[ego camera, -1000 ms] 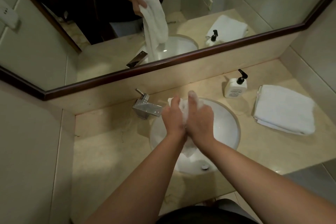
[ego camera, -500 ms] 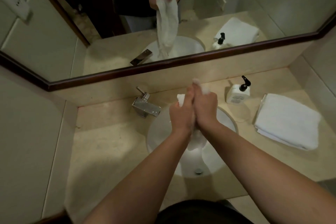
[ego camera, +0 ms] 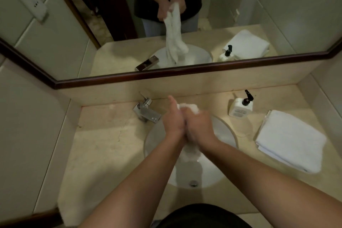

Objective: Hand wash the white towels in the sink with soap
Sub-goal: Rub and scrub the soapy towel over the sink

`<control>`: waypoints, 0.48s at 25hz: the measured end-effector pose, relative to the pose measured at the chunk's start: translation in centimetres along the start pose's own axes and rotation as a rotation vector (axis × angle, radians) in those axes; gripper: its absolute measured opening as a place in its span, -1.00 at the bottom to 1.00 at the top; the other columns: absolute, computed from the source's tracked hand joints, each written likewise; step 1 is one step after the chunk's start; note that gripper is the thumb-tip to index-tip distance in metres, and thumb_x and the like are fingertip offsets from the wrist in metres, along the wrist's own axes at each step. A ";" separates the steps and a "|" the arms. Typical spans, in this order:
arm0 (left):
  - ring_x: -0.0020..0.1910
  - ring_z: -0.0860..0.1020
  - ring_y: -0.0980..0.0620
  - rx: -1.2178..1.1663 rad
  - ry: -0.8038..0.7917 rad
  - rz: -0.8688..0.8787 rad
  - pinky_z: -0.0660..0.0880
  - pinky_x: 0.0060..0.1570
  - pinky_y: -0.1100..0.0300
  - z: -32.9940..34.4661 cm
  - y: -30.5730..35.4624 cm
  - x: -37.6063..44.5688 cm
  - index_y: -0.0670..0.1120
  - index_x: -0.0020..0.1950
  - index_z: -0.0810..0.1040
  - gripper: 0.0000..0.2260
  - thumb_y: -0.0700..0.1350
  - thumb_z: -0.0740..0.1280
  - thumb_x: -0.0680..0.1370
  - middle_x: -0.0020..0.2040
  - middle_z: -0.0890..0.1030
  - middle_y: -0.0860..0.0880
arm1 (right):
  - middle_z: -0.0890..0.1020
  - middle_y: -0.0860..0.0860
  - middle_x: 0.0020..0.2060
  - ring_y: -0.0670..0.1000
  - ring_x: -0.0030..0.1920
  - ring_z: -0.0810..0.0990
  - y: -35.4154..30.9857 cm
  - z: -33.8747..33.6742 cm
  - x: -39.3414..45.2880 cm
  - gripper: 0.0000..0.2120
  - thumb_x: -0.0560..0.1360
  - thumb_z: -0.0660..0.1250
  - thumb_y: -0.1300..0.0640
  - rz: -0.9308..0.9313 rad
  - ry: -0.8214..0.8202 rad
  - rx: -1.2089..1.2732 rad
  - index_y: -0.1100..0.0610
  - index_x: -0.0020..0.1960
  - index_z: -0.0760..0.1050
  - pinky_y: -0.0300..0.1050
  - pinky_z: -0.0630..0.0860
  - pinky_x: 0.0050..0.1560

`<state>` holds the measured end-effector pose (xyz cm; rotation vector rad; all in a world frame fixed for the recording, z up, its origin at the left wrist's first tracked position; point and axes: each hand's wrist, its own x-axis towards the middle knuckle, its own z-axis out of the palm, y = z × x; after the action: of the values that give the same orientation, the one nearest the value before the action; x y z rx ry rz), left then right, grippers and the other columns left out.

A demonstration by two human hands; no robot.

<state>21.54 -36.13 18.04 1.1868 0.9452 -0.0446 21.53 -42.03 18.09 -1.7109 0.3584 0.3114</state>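
Note:
A wet white towel (ego camera: 188, 107) is bunched between my two hands above the round white sink (ego camera: 225, 135). My left hand (ego camera: 174, 122) and my right hand (ego camera: 199, 126) press together and grip it. A tuft of towel shows above my fingers and the rest hangs down into the basin below my wrists (ego camera: 190, 152). The mirror shows the towel dangling from both hands. A folded dry white towel (ego camera: 290, 140) lies on the counter to the right. A white soap bottle with a black pump (ego camera: 240, 109) stands behind the sink on the right.
A chrome faucet (ego camera: 147, 112) sits at the sink's back left. The beige stone counter (ego camera: 103, 144) stretches left of the basin. A dark-framed mirror (ego camera: 166, 74) runs along the back wall. The drain (ego camera: 193, 183) shows at the basin's near side.
My hands have kept rubbing the towel together over the sink, the right hand sliding lower against the left. The view has shifted slightly, moving the counter items right.

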 end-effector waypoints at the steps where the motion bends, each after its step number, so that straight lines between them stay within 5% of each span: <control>1: -0.13 0.68 -0.07 0.058 -0.031 0.053 0.62 -0.01 -0.04 0.3 -0.5 -0.7 -0.18 -0.15 0.66 -0.36 0.38 0.14 0.57 -0.16 0.71 -0.12 | 0.65 0.01 -0.39 0.01 -0.31 0.65 -0.3 -0.5 0.4 -0.70 0.52 0.33 -0.07 0.049 0.041 0.066 0.12 -0.24 0.60 -0.08 0.56 -0.30; 8: -0.15 0.68 -0.14 0.120 -0.034 0.148 0.62 0.02 -0.11 0.3 -1.9 -1.8 -0.19 -0.21 0.61 -0.34 0.38 0.10 0.58 -0.19 0.70 -0.14 | 0.66 0.02 -0.37 -0.01 -0.30 0.66 0.4 -1.7 -0.9 -0.60 0.56 0.27 -0.18 -0.011 0.011 0.098 0.11 -0.21 0.61 -0.05 0.57 -0.25; 12: -0.34 0.60 -0.04 0.193 -0.038 0.258 0.53 -0.23 0.04 1.0 -2.8 -3.1 -0.24 -0.26 0.58 -0.33 0.37 0.16 0.56 -0.37 0.61 -0.09 | 0.66 0.06 -0.35 0.06 -0.29 0.66 1.1 -3.1 -0.2 -0.62 0.54 0.27 -0.18 -0.028 -0.006 0.022 0.12 -0.13 0.61 0.01 0.55 -0.27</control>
<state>18.80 -39.46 18.00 1.4740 0.7600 0.0495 20.89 -45.21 17.73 -1.6920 0.3323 0.2911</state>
